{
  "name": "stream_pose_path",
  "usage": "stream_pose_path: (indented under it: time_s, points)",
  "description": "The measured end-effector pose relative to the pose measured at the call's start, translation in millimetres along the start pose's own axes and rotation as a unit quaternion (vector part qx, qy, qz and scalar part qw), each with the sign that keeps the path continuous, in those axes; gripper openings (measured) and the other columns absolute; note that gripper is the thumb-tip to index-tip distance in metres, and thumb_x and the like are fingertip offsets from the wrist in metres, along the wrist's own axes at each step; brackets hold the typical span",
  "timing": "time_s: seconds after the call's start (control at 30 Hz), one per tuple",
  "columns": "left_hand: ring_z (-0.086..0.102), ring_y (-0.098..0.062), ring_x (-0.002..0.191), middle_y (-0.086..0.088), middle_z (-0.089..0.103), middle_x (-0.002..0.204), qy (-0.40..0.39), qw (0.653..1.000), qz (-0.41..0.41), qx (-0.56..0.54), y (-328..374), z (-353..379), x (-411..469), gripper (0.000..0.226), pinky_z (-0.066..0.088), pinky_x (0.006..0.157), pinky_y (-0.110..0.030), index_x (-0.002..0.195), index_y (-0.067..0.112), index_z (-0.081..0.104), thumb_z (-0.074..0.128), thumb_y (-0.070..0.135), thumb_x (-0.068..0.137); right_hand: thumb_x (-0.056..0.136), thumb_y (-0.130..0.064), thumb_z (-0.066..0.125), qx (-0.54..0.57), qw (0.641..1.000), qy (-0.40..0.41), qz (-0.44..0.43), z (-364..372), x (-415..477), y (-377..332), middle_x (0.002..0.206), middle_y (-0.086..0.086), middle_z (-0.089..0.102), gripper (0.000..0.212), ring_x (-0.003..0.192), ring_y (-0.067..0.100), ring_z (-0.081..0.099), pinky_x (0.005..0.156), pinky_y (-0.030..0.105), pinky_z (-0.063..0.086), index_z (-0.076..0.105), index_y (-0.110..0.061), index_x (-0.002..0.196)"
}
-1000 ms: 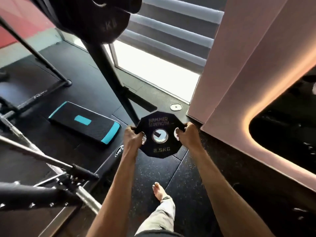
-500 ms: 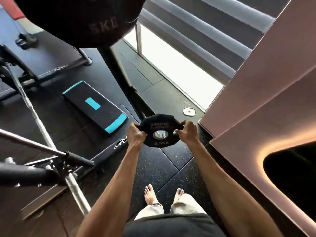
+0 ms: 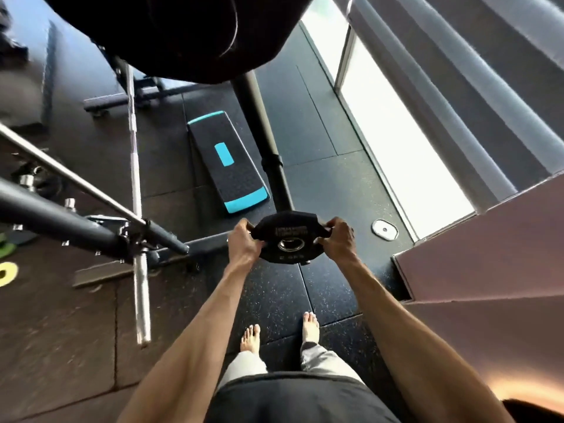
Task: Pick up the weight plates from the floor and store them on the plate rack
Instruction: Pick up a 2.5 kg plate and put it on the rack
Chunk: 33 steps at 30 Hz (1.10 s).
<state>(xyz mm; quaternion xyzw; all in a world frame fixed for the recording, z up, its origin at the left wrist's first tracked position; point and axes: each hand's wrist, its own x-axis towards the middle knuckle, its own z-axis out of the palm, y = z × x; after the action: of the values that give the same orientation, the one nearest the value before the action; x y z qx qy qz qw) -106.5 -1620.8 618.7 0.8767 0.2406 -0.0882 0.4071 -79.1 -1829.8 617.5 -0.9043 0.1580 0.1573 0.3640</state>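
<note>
A small black 2.5 kg weight plate (image 3: pixel 290 239) with a steel centre ring is held out in front of me, tilted nearly flat above the floor. My left hand (image 3: pixel 244 241) grips its left edge and my right hand (image 3: pixel 337 238) grips its right edge. A large black plate (image 3: pixel 171 35) hangs on the plate rack close overhead at the top. The rack's dark upright post (image 3: pixel 265 138) slants down to the floor just beyond the held plate.
A black step platform with teal ends (image 3: pixel 229 161) lies on the rubber floor beyond my hands. A silver barbell (image 3: pixel 137 215) and dark machine arms (image 3: pixel 91 230) cross the left side. A pink wall (image 3: pixel 488 254) stands at the right, with a small round metal floor plate (image 3: pixel 384 229) near it.
My view has swung downward and turned. The plate has tilted from facing me to nearly flat, still gripped by both hands. Both my feet now stand side by side below.
</note>
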Motion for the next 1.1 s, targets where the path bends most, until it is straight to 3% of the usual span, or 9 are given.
stream_pose_path:
  time_s: [0.13, 0.33, 0.5, 0.73, 0.83, 0.93, 1.1]
  points:
    - [0.061, -0.017, 0.081, -0.007, 0.067, 0.088, 0.039, 0.999, -0.009, -0.015, 0, 17, -4, 0.032, 0.046, 0.072, -0.024, 0.087, 0.008, 0.054, 0.081, 0.0, 0.072, 0.078, 0.001, 0.073, 0.015, 0.999, 0.0, -0.033, 2, 16, 8, 0.102, 0.017, 0.069, 0.03, 0.097, 0.03, 0.063, 0.071, 0.025, 0.037, 0.059, -0.002, 0.105]
    - [0.06, -0.014, 0.084, -0.007, 0.065, 0.091, 0.077, 0.996, -0.029, -0.044, 7, 22, 21, 0.035, 0.044, 0.063, -0.008, 0.088, 0.01, 0.051, 0.08, -0.004, 0.074, 0.078, 0.005, 0.07, 0.018, 0.996, -0.022, -0.088, 0, 57, -9, 0.102, 0.015, 0.069, 0.032, 0.095, 0.027, 0.062, 0.071, 0.025, 0.04, 0.06, -0.006, 0.107]
    - [0.061, -0.017, 0.085, -0.007, 0.065, 0.092, 0.11, 0.991, -0.041, -0.063, 15, 23, 60, 0.037, 0.05, 0.078, -0.022, 0.091, 0.011, 0.053, 0.081, -0.004, 0.072, 0.078, 0.005, 0.071, 0.03, 0.992, -0.032, -0.117, 3, 97, -29, 0.104, 0.015, 0.067, 0.035, 0.098, 0.03, 0.063, 0.077, 0.032, 0.047, 0.058, -0.008, 0.108]
    - [0.06, -0.016, 0.091, -0.005, 0.063, 0.098, 0.154, 0.981, -0.068, -0.095, 33, 12, 121, 0.039, 0.049, 0.079, -0.024, 0.097, 0.012, 0.056, 0.082, -0.003, 0.072, 0.079, 0.0, 0.074, 0.051, 0.99, -0.027, -0.13, 7, 145, -62, 0.11, 0.016, 0.066, 0.04, 0.103, 0.03, 0.061, 0.078, 0.032, 0.043, 0.054, -0.004, 0.113]
    - [0.062, -0.019, 0.096, -0.008, 0.065, 0.104, 0.157, 0.977, -0.088, -0.111, 41, 7, 142, 0.04, 0.056, 0.088, -0.031, 0.102, 0.008, 0.059, 0.082, -0.003, 0.071, 0.079, -0.003, 0.075, 0.05, 0.99, -0.031, -0.129, 8, 159, -72, 0.111, 0.015, 0.065, 0.041, 0.104, 0.03, 0.061, 0.081, 0.034, 0.044, 0.053, -0.005, 0.113]
    - [0.066, -0.024, 0.099, -0.013, 0.067, 0.109, 0.166, 0.967, -0.122, -0.149, 49, 5, 155, 0.037, 0.06, 0.083, -0.04, 0.095, 0.012, 0.058, 0.081, -0.005, 0.072, 0.079, -0.007, 0.077, 0.043, 0.99, -0.039, -0.132, 7, 170, -80, 0.113, 0.014, 0.065, 0.043, 0.106, 0.029, 0.059, 0.081, 0.033, 0.043, 0.053, -0.005, 0.114]
    - [0.067, -0.025, 0.101, -0.014, 0.066, 0.113, 0.18, 0.958, -0.131, -0.179, 54, 5, 166, 0.035, 0.061, 0.082, -0.04, 0.099, 0.012, 0.056, 0.074, -0.008, 0.077, 0.079, -0.007, 0.077, 0.019, 0.988, -0.053, -0.145, 6, 184, -93, 0.114, 0.014, 0.065, 0.044, 0.107, 0.029, 0.059, 0.08, 0.031, 0.041, 0.053, -0.005, 0.116]
